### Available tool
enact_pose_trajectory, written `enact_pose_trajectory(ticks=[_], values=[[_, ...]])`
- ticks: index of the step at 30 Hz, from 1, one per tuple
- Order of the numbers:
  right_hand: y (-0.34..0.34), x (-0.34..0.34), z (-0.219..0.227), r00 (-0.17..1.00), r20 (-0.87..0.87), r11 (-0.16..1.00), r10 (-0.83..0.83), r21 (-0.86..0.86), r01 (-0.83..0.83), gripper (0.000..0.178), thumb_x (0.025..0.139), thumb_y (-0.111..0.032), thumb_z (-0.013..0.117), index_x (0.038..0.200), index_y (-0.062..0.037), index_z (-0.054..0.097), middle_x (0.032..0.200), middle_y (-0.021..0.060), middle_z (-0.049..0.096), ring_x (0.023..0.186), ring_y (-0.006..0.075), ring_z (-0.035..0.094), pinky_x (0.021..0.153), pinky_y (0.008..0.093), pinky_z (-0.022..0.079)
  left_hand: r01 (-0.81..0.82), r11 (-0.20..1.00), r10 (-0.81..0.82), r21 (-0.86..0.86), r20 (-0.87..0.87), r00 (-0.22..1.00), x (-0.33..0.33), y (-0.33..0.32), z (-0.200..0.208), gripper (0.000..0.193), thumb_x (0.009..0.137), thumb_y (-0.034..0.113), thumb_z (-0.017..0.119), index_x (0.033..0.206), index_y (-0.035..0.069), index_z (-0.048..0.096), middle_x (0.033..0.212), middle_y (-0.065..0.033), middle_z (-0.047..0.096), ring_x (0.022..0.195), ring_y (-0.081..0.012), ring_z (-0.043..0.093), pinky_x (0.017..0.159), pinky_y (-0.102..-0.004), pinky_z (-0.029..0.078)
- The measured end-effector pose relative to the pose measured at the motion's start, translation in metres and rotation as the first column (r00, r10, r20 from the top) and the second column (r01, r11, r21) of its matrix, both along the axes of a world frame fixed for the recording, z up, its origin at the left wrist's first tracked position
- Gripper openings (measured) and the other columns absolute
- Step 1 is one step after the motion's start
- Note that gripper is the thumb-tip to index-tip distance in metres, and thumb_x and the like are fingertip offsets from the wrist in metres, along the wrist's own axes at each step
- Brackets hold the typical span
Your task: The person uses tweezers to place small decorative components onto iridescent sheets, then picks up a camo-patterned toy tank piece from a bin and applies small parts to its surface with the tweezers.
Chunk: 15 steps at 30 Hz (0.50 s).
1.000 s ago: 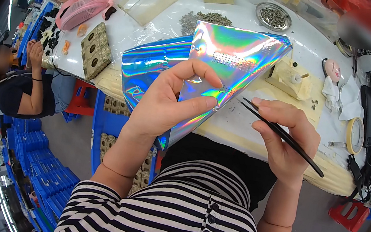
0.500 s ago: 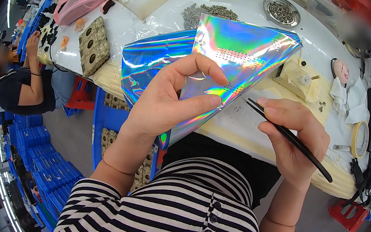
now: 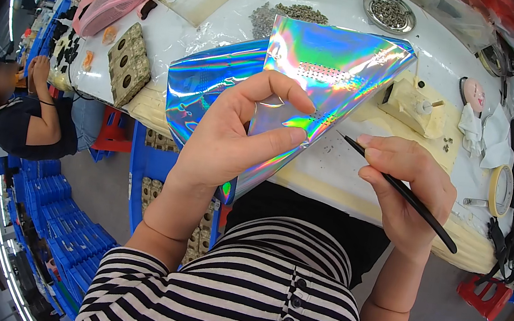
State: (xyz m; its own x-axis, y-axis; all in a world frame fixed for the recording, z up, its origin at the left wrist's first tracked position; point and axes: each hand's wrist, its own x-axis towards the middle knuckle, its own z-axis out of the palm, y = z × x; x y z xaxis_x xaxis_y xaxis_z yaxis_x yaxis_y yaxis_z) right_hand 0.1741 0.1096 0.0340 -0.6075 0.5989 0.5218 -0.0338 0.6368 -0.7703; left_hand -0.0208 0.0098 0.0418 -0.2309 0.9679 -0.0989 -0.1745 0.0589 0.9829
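L hand (image 3: 227,140) pinches a shiny rainbow foil sheet (image 3: 320,84) between thumb and curled fingers, the sheet fanning up and away from the fingertips over the table edge (image 3: 332,184). R hand (image 3: 407,188) is closed round a thin black stick (image 3: 401,188), pen-style, tip just beside the sheet's lower right edge, nr the L thumb. Beyond the sheet: a pile of small metal bits (image 3: 287,17) and a round metal dish (image 3: 388,11); a cream block (image 3: 413,103) sits above the R fingers.

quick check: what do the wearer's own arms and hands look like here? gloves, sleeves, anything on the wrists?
Both hands are bare, no gloves: left hand, right hand. The forearms are uncovered too; no sleeve reaches them. No ring or watch shows. The black-and-white striped top with dark buttons covers the torso and upper arms only.
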Motion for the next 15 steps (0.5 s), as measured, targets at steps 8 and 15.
enact_pose_trajectory(ticks=[8, 15], values=[[-0.001, 0.005, -0.004, 0.986, 0.142, 0.982, -0.09, -0.151, 0.112, 0.02, 0.071, -0.008, 0.078, 0.082, -0.0006, 0.064, 0.072, 0.0072, 0.064, 0.064, 0.0163, 0.062, 0.058, 0.0251, 0.048, 0.016, 1.0, -0.011, 0.022, -0.238, 0.971, -0.001, -0.001, -0.001, 0.015, 0.079, 0.001, 0.063, 0.094, 0.001, 0.065, 0.093, -0.0039, 0.065, 0.091, -0.0105, 0.056, 0.082, -0.0237, 0.043], [-0.004, 0.007, -0.008, 0.989, 0.11, 0.973, -0.097, -0.197, 0.117, 0.02, 0.071, -0.009, 0.079, 0.082, -0.0005, 0.064, 0.07, 0.006, 0.063, 0.063, 0.0147, 0.061, 0.057, 0.0239, 0.046, -0.074, 0.99, 0.135, 0.118, -0.692, 0.709, 0.019, -0.002, -0.001, 0.022, 0.075, 0.003, 0.072, 0.097, 0.002, 0.07, 0.088, -0.0078, 0.068, 0.081, -0.0131, 0.06, 0.077, -0.0253, 0.045]])
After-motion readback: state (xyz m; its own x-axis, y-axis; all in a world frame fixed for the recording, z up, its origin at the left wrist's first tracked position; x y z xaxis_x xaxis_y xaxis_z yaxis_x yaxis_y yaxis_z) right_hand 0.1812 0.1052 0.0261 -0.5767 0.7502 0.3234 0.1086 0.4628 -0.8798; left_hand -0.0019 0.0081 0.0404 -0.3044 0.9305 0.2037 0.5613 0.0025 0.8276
